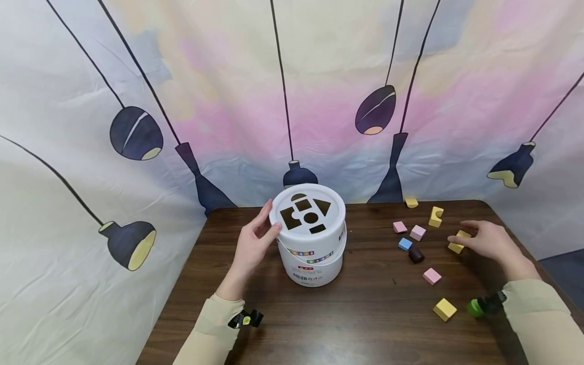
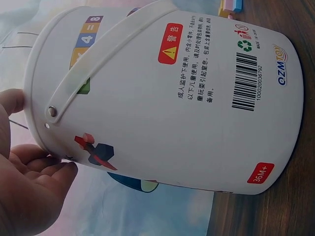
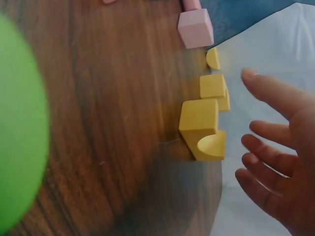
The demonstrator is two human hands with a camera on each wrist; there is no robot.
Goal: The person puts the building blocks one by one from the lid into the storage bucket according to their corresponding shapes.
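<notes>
Smooth plastic bucket (image 1: 307, 247), wood-grained tabletop (image 1: 365, 309)

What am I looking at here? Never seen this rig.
No robot: it's one person working with bare hands. The wide picture comes from a camera worn on the head, looking forward and down; the other two come from cameras on the left and right wrists.

On the brown table are a white bucket whose lid has shaped holes, plus four yellow blocks, three pink blocks, a blue block and a dark block.

The left hand holds the bucket at its lid rim. The right hand is at a yellow block, but its wrist view shows the fingers apart from the blocks, holding nothing.
</notes>
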